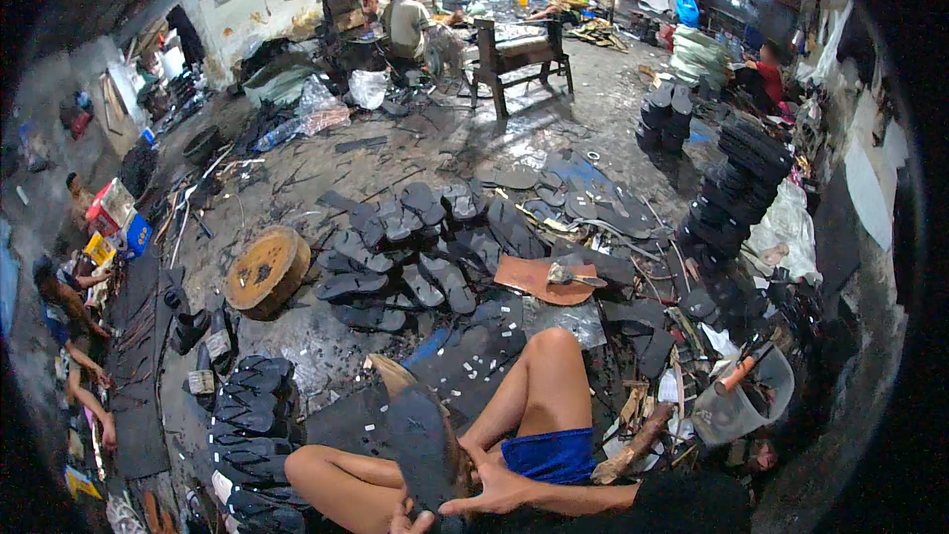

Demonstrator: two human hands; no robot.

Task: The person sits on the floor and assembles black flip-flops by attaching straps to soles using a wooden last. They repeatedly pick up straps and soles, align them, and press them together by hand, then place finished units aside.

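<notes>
littered floor [601, 84] — sole [417, 435] against right hand [497, 490]

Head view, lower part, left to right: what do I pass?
Long dark sheet → row of black flip-flops → dark sandal sole → right hand → translucent bucket.
</notes>
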